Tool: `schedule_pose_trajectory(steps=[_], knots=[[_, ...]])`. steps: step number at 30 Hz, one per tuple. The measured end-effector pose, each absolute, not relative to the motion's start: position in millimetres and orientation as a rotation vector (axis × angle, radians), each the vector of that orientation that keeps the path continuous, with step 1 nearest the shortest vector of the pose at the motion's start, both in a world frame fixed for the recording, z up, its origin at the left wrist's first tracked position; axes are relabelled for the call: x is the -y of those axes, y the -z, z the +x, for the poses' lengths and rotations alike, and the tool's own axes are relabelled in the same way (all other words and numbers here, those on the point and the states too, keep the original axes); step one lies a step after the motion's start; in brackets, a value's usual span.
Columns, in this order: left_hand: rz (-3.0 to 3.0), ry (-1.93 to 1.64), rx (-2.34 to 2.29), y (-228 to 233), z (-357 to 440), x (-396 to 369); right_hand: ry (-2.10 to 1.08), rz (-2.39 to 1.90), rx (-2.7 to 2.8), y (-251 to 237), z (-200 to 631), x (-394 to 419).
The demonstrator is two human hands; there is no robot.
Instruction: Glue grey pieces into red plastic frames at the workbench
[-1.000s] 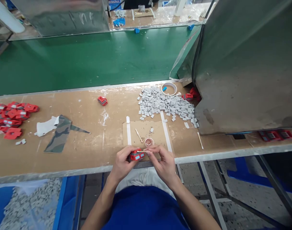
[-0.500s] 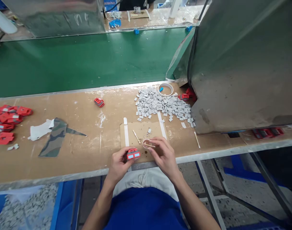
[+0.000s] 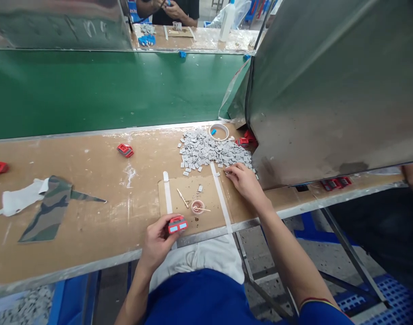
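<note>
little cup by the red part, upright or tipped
Upright: the cup stands on the cardboard, round mouth facing up, a stick resting across its rim.

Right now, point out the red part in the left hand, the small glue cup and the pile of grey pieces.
red part (image 3: pixel 177 224), head view, on its top face.
small glue cup (image 3: pixel 197 207), head view, on its rim.
pile of grey pieces (image 3: pixel 206 151), head view, on the pile's middle.

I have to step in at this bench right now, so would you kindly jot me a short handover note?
Left hand: holds a red part at the bench's near edge.
Right hand: fingertips at the near edge of the grey chip pile; whether it has gripped a chip cannot be told.
A stick rests across the small cup on the cardboard mat.
Done: red part in hand. Left: no grey chip is at the part yet.
</note>
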State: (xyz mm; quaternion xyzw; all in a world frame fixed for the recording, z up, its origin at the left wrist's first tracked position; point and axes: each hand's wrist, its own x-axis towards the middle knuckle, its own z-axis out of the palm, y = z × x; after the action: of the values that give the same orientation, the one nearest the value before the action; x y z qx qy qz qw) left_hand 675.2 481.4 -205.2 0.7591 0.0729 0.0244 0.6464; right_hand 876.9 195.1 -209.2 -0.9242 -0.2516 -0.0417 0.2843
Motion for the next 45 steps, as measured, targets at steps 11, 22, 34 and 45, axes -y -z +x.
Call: schedule_pose_trajectory(steps=[11, 22, 34, 45], knots=[[1.654, -0.107, 0.022, 211, 674, -492, 0.114, -2.391, 0.655, 210, 854, -203], [1.424, 0.021, -0.100, 217, 665, -487, 0.134, -2.295, 0.388, 177, 821, -202], [1.567, 0.048, -0.031, 210, 668, -488, -0.186, -1.821, 0.439, 161, 722, -293], [1.601, 0.066, -0.012, 213, 668, -489, -0.288, -1.874, 0.590, 165, 730, -288]])
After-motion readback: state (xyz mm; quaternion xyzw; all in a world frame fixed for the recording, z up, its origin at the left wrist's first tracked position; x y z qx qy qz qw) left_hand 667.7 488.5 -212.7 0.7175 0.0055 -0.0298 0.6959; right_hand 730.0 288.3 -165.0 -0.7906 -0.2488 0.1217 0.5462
